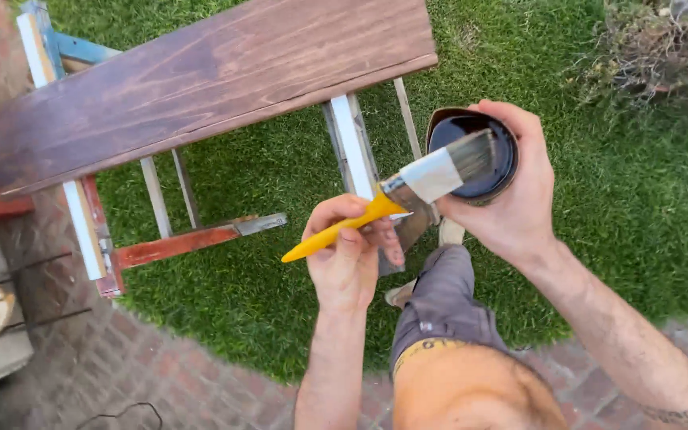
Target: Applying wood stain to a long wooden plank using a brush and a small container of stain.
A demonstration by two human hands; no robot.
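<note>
While the brush (408, 191) is held over the open can (475, 155), its bristles lie across the dark liquid and its yellow handle points down to the left. The left hand (350, 251) has a closed grip on that handle; the right hand (511, 199) is wrapped shut around the can, holding it in the air above the grass (623, 207), right of the stained plank (209, 80). The plank rests on a ladder-like frame (161, 239) at the far left. Risks noted: the can is carried one-handed with no support beneath, so a tilt could spill stain onto the grass or the person's trouser leg (439, 299) directly below. An overloaded brush could drip while crossing the gap to the plank. The plank appears to sit loose on the frame and could shift under pressure.
</note>
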